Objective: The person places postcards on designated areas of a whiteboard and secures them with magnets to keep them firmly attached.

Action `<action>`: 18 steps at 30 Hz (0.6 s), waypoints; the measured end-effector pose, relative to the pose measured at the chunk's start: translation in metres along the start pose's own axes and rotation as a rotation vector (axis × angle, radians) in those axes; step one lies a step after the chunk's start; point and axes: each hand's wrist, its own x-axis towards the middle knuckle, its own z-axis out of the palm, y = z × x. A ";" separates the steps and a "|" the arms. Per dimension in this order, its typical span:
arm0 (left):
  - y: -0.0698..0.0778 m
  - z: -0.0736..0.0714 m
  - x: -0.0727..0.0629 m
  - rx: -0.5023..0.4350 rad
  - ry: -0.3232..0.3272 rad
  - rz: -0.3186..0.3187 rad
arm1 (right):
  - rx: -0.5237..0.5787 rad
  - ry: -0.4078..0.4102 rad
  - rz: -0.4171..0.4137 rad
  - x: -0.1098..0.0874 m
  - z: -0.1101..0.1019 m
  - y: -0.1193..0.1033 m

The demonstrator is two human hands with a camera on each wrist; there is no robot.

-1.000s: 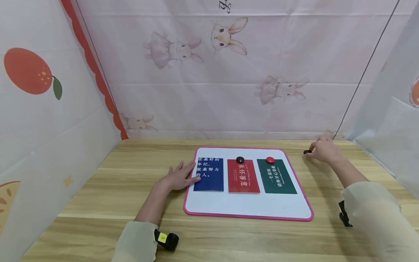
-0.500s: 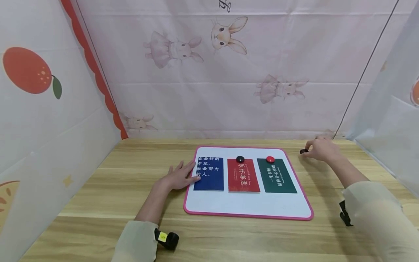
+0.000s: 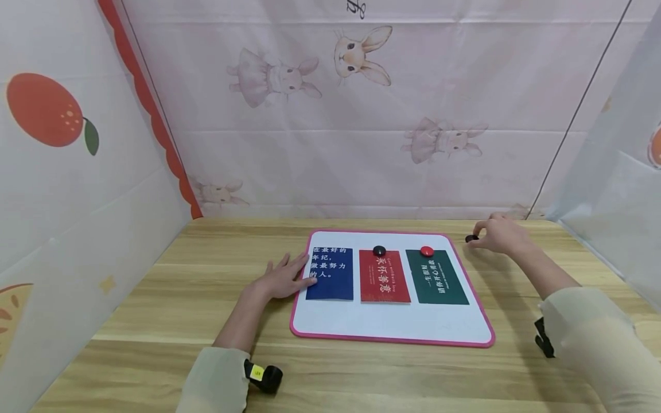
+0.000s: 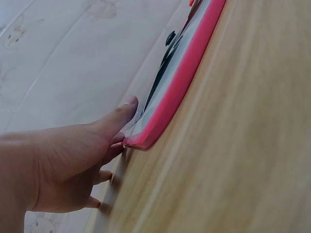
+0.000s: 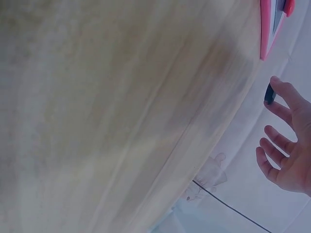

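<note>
A whiteboard [image 3: 392, 324] with a pink rim lies on the table. On it are a blue card [image 3: 330, 287], a red card [image 3: 384, 281] and a green card [image 3: 439, 284]. A black round magnet [image 3: 379, 250] sits at the top of the red card, a red round magnet [image 3: 427, 251] on the green one. My left hand [image 3: 281, 279] rests at the board's left edge, fingers spread, thumb over the blue card's left side. Past the board's upper right corner, my right hand [image 3: 502, 234] pinches another black magnet [image 5: 270, 93] between thumb and index finger, its other fingers apart.
The wooden table [image 3: 181, 321] extends around the board on all sides. A curtain with printed rabbits [image 3: 330, 143] hangs behind the table's far edge. Fabric side walls [image 3: 103, 172] with fruit prints close in the left and right.
My right hand has moved a little to the left, towards the whiteboard, carrying the black magnet. The left hand, the cards and the board stay put.
</note>
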 end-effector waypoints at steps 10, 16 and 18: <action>0.002 -0.001 -0.002 -0.004 0.004 0.003 | 0.017 0.001 -0.022 0.002 -0.001 -0.011; 0.003 -0.001 -0.003 -0.004 0.008 0.004 | 0.020 0.020 -0.045 0.003 -0.003 -0.019; 0.003 -0.001 -0.003 -0.006 0.008 0.004 | 0.020 0.029 -0.056 0.003 -0.003 -0.021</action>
